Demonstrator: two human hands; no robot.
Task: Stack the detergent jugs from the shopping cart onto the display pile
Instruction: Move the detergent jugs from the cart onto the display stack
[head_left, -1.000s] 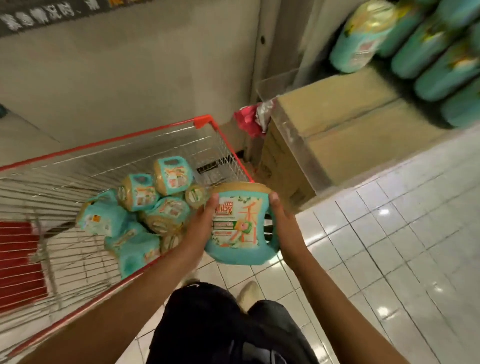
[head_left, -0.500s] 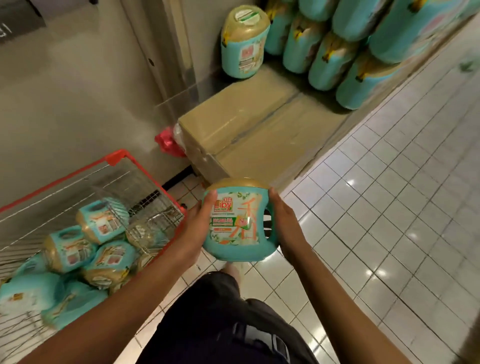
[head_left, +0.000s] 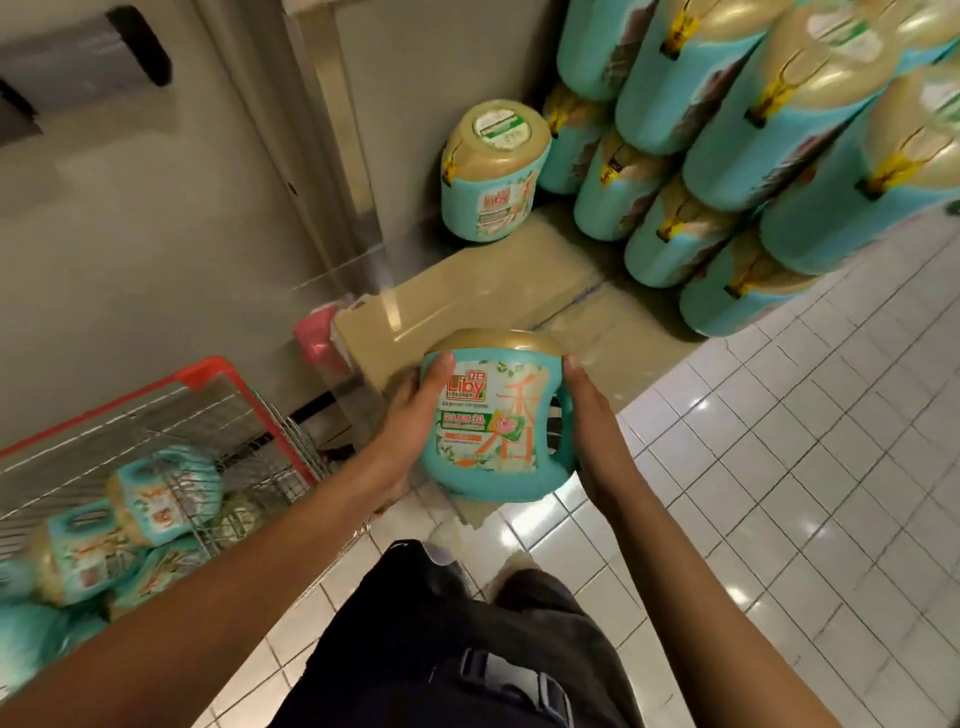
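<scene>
A teal detergent jug (head_left: 493, 421) with a gold top is held upright in mid-air between both hands, its label facing the camera. It hangs above the near edge of a cardboard base (head_left: 493, 291) and the tiled floor (head_left: 779, 467). The left hand (head_left: 410, 415) grips the jug's left side, thumb laid over the front. The right hand (head_left: 592, 431) grips the right side beside the moulded handle. At the near left stands the red-rimmed shopping cart (head_left: 208, 371), with spare jugs (head_left: 156, 499) lying on their sides inside it. At the far right the display pile (head_left: 753, 156) rises in stacked rows on the cardboard base. A lone jug (head_left: 491, 171) stands just left of the pile, against the wall. A pink object (head_left: 317, 338) sits at the base's left corner
</scene>
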